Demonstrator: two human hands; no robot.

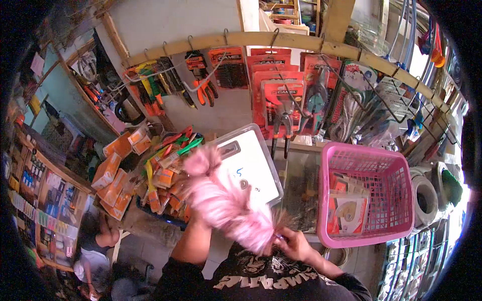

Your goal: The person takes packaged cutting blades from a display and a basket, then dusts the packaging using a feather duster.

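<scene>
Watching remotely, I see my right hand gripping the pink duster across the white box; it hides my left hand, whose grip I cannot tell. Dusting seems underway; how much remains is unclear.

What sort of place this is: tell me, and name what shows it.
Most likely a hardware shop: carded pliers hang on display, a pink basket holds flat packaged goods, and orange boxes sit piled at the left.
</scene>
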